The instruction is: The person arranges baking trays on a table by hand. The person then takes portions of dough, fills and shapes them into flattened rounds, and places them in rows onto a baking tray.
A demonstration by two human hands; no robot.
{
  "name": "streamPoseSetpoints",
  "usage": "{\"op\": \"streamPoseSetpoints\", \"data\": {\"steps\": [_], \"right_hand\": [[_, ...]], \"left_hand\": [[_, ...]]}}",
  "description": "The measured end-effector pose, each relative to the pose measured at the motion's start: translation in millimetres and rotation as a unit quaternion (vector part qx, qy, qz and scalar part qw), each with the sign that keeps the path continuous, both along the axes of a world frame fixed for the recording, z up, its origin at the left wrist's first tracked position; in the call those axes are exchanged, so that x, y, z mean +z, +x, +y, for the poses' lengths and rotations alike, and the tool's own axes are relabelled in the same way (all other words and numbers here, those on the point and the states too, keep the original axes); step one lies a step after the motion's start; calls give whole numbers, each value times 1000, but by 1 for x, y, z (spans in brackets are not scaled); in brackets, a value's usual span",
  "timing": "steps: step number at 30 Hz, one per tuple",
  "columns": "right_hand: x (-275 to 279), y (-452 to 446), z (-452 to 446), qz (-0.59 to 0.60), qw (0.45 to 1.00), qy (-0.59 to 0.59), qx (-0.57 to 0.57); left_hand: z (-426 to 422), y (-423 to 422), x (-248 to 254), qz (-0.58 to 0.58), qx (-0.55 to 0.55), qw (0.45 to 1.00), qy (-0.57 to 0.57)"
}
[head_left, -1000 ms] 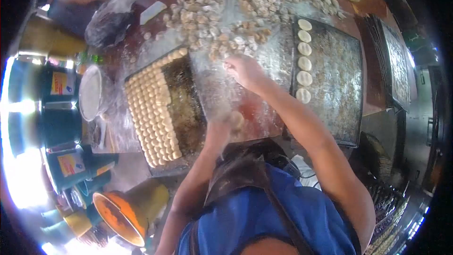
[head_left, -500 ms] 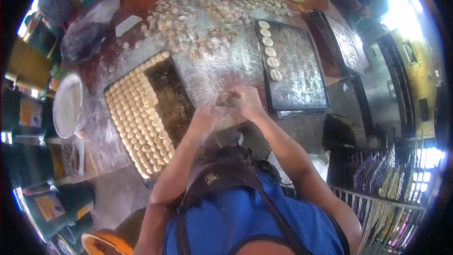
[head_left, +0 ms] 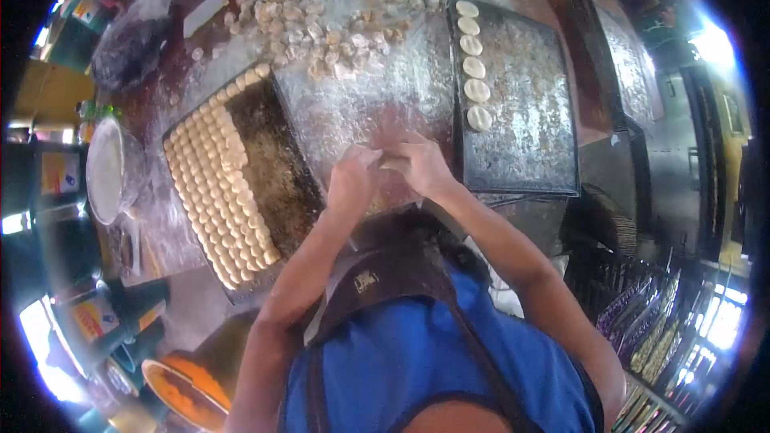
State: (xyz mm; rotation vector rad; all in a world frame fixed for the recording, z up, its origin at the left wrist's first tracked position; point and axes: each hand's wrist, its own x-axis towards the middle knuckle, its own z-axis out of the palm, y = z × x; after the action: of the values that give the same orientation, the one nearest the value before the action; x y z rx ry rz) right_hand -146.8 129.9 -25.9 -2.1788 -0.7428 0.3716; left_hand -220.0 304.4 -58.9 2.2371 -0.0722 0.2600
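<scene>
Near the frame's centre, the left hand [head_left: 353, 183] and right hand [head_left: 429, 167] meet, fingers curled around a partly hidden dough piece [head_left: 394, 163], seemingly for support from both sides. Balls [head_left: 222, 184] sit packed at left, probably saving room; rounds [head_left: 476, 91] line the right tray's [head_left: 529, 112] near edge, apparently for easy reach.

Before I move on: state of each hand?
Left hand: fingers bent in at a small pale piece, probably dough; whether closed on it can't be told.
Right hand: fingers closed on that piece.
</scene>
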Motion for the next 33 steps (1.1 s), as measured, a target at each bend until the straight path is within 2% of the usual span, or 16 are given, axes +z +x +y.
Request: {"op": "streamPoseSetpoints", "data": {"steps": [3,5,8,13,15,17,19,21,23,24,25,26,27,28,30,33], "right_hand": [[-31,20,2,-34,998,44,38],[-20,23,2,10,996,93,-1],[-35,40,7,-36,989,10,142],[1,51,30,-11,993,-12,120],[7,49,40,7,940,-255,228],[14,46,50,26,916,-303,263],[44,42,63,-80,983,-134,100],[4,26,86,-116,975,-191,20],[-45,10,91,-497,854,-141,-57],[-37,6,92,-369,912,-153,-89],[-22,9,88,-381,905,-162,-102],[1,9,80,-154,951,-258,-73],[17,9,70,85,939,-331,-46],[15,8,56,79,936,-336,-67],[-1,-5,23,-12,975,-216,46],[23,-20,-12,59,989,-118,68]], "left_hand": [[-16,7,-3,124,76,989,-16],[-20,-4,-1,19,181,983,41],[-14,-11,-14,82,146,985,34],[-33,-13,14,85,109,990,16],[-34,-21,16,43,83,992,86],[-16,-33,24,94,88,991,31],[14,-37,32,121,91,988,-20],[42,-47,38,53,237,969,-36],[74,-52,38,77,250,965,-15],[87,-57,44,103,274,956,6],[107,-65,37,64,267,958,84],[123,-70,31,53,302,951,36],[135,-72,44,54,323,940,100],[150,-71,42,50,362,923,123],[191,-57,36,185,360,898,170],[231,-42,19,258,277,909,173]]}}
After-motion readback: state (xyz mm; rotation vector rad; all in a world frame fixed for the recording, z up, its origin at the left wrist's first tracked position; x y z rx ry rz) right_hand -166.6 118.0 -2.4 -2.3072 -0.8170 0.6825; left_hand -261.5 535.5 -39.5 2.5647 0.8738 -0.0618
